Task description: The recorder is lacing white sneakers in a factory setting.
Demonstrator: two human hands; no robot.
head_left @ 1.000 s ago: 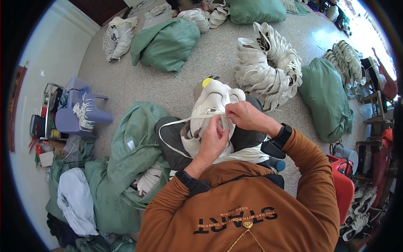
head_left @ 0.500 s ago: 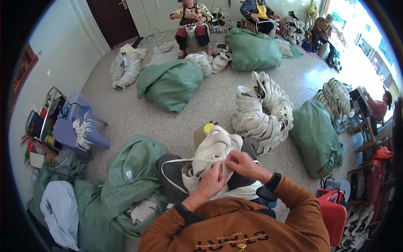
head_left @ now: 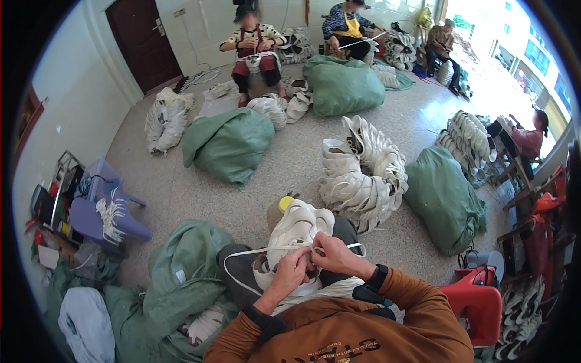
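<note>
A pair of white shoe uppers (head_left: 295,222) rests on my lap, toes pointing away from me. Across the nearer one runs a white shoelace (head_left: 259,250), drooping in a wide loop over my left thigh. My left hand (head_left: 290,272) is closed at the side of the upper's opening, its fingertips pinching the lace. Right beside it, my right hand (head_left: 339,257) pinches the lace over the eyelets, and a short loop pokes out past its knuckles. The fingertips of both hands nearly meet, partly covering the lace between them. A bundle of white laces (head_left: 315,289) lies across my lap behind the hands.
A ring of stacked white uppers (head_left: 366,178) stands ahead on the floor. Green sacks (head_left: 230,145) lie around, one (head_left: 187,260) at my left. A purple stool (head_left: 100,212) with laces stands left, a red stool (head_left: 475,302) right. Several people sit working farther off.
The view has tilted up, so the room sits lower. My right hand stays at the eyelets, and a lace loop now shows to its right. My left hand stays beside the upper.
</note>
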